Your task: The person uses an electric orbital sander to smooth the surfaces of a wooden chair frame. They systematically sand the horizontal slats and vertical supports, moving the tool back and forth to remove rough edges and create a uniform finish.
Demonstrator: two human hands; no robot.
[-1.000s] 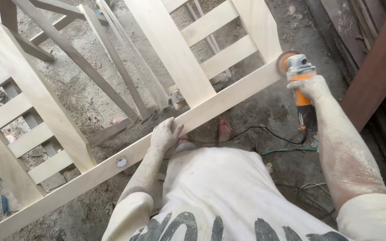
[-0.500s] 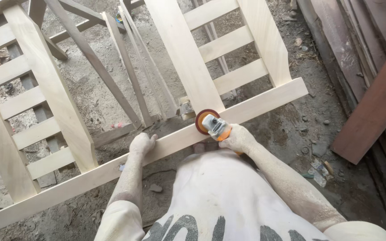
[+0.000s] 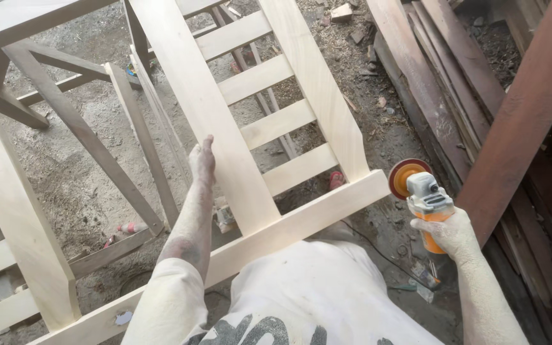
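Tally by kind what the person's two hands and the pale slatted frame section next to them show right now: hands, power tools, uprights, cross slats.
Hands: 2, left hand on an upright, right hand holding the grinder
Angle grinder: 1
Wide uprights: 2
Cross slats between them: 4
Total: 9

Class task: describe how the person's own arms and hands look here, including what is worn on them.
Both hands, left hand and right hand, are bare, without gloves, and coated in pale sawdust, as are the forearms. Short, light, dusty sleeves cover the upper arms.
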